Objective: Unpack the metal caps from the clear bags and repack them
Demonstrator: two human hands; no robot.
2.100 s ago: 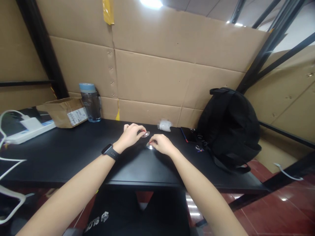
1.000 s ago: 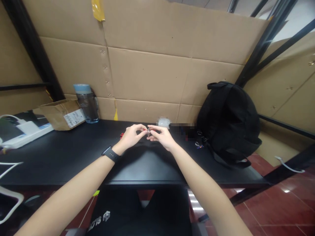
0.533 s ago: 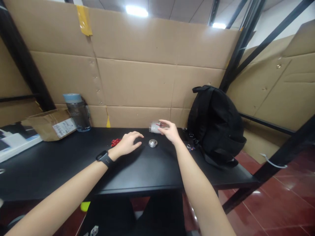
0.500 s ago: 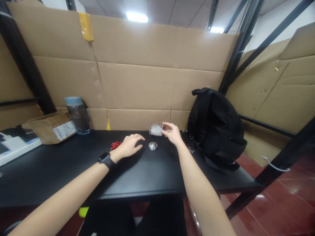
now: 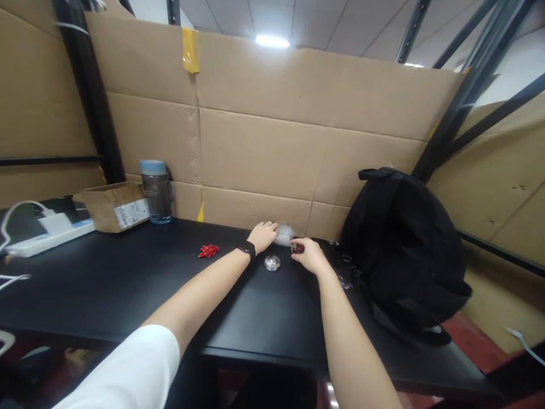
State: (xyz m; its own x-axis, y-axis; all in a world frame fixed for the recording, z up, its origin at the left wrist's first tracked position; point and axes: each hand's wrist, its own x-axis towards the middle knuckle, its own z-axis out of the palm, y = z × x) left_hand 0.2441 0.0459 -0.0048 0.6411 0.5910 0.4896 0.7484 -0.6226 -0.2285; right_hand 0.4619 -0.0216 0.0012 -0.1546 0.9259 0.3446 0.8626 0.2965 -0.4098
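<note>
Two bare arms are stretching toward the far edge of the black bench (image 5: 128, 284). A round metal piece (image 5: 272, 262) is lying loose on the bench between the hands; a brushing wrist could be knocking it toward the black backpack (image 5: 404, 238). The left hand (image 5: 263, 234) is curling around a clear plastic bag (image 5: 284, 233), gripping it. The right hand (image 5: 310, 257) is pinching shut on what seems to be a small red part (image 5: 297, 248).

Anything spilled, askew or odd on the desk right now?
Nothing looks damaged. One small cluster of red pieces lies loose on the black table, left of the left hand, apart from the clear bag that hand touches. The round metal piece sits flat.
</note>
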